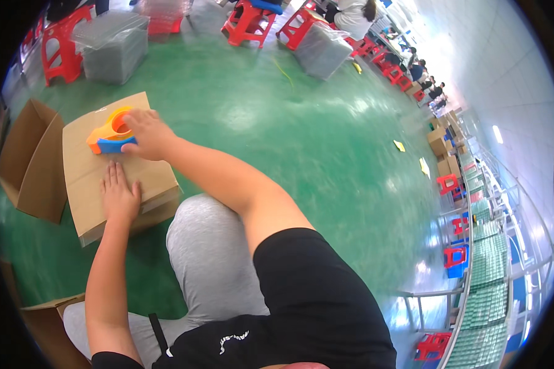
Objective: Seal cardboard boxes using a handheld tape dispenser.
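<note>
A closed brown cardboard box (83, 178) rests on the green floor in front of me, its top flaps folded down. My left hand (122, 195) lies flat on the near part of its top, fingers stretched out. On the far part, my right hand (149, 132) grips an orange and blue tape dispenser (108, 142) with a yellow tape roll. The dispenser is down against the box top, and the hand covers its right side. Whether tape sticks to the cardboard there I cannot tell.
An open, empty carton (34, 163) stands close on the left, another carton (49, 329) at lower left. Grey wrapped bins (114, 52) and red stools (61, 49) stand farther off, with people seated beyond. Along the right runs a rack of green trays (486, 289).
</note>
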`<state>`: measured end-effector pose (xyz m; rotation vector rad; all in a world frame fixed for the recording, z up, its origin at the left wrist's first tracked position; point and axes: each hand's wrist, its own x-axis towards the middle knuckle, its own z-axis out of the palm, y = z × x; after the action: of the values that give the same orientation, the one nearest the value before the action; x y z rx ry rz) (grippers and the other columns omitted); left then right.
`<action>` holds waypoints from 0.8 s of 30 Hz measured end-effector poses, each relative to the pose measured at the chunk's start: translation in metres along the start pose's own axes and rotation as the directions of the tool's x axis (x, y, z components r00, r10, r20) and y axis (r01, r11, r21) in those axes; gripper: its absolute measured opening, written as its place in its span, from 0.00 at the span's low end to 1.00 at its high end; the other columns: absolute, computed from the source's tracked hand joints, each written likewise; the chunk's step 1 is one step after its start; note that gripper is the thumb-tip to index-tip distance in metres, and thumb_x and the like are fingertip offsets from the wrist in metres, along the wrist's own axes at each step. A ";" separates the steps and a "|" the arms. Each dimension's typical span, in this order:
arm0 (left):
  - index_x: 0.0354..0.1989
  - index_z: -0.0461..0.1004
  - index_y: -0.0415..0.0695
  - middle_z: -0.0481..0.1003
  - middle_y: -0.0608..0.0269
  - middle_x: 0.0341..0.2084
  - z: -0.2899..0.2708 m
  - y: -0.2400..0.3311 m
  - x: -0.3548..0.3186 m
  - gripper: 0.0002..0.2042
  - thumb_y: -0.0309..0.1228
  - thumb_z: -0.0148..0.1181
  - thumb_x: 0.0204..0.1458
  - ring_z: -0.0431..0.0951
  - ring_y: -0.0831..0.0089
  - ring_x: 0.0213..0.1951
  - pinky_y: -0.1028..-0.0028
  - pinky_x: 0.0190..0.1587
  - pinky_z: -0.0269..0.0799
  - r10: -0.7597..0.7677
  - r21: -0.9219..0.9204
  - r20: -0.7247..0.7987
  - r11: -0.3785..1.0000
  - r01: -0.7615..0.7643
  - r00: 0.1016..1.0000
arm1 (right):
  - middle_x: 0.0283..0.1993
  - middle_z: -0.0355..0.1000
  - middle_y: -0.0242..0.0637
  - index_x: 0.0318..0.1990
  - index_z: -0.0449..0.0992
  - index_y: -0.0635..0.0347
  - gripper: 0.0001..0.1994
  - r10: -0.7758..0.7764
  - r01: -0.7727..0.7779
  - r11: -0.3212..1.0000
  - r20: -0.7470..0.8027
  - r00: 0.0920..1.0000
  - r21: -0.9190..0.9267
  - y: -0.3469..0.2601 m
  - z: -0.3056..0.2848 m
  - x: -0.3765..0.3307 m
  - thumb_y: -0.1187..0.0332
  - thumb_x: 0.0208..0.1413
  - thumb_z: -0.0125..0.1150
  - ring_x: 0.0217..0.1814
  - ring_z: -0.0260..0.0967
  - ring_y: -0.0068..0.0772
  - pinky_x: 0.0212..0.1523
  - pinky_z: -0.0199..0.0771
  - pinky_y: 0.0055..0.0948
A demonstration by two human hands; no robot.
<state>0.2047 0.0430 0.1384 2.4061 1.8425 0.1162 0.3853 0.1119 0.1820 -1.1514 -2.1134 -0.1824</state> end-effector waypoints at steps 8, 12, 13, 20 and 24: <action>0.71 0.50 0.39 0.51 0.53 0.72 0.001 0.008 0.002 0.34 0.45 0.47 0.60 0.48 0.61 0.73 0.57 0.72 0.44 0.021 0.010 -0.032 1.000 -0.021 0.999 | 0.50 0.78 0.49 0.47 0.79 0.71 0.45 0.261 -0.994 0.087 0.962 0.080 0.059 0.019 -0.071 -0.139 0.29 0.61 0.33 0.54 0.75 0.44 0.57 0.72 0.42; 0.71 0.50 0.40 0.49 0.54 0.72 0.007 -0.001 0.003 0.34 0.46 0.47 0.60 0.47 0.61 0.73 0.57 0.73 0.43 0.004 0.030 -0.019 1.000 -0.003 1.000 | 0.54 0.75 0.51 0.53 0.74 0.74 0.45 0.150 -0.942 -0.290 0.980 0.131 0.170 0.007 -0.032 -0.151 0.30 0.61 0.36 0.57 0.73 0.44 0.61 0.70 0.42; 0.71 0.50 0.40 0.49 0.54 0.72 0.007 0.002 0.004 0.34 0.46 0.47 0.60 0.47 0.61 0.73 0.57 0.73 0.43 0.014 0.030 -0.023 0.999 -0.013 1.000 | 0.56 0.73 0.52 0.55 0.71 0.76 0.45 0.137 -0.947 -0.259 0.978 0.158 0.189 0.012 -0.029 -0.157 0.31 0.61 0.39 0.59 0.72 0.43 0.61 0.70 0.41; 0.71 0.51 0.39 0.51 0.53 0.72 0.007 0.003 0.008 0.34 0.45 0.48 0.60 0.47 0.62 0.73 0.59 0.72 0.43 0.025 -0.009 -0.035 1.000 -0.026 0.999 | 0.58 0.73 0.48 0.58 0.72 0.72 0.39 0.114 -0.941 -0.011 0.936 0.334 0.338 0.012 -0.010 -0.166 0.37 0.62 0.47 0.59 0.72 0.35 0.61 0.69 0.33; 0.65 0.60 0.37 0.60 0.54 0.66 0.038 -0.063 0.019 0.28 0.43 0.49 0.62 0.58 0.63 0.67 0.64 0.67 0.52 -0.092 -0.517 -0.261 0.854 -0.059 0.961 | 0.53 0.77 0.43 0.53 0.77 0.65 0.31 0.260 -0.891 0.233 0.857 0.444 0.390 -0.005 -0.006 -0.167 0.42 0.64 0.50 0.55 0.73 0.33 0.57 0.72 0.33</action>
<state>0.1538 0.0760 0.0925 2.0591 1.6439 0.8765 0.4429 -0.0076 0.0800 -1.4023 -1.5332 1.7403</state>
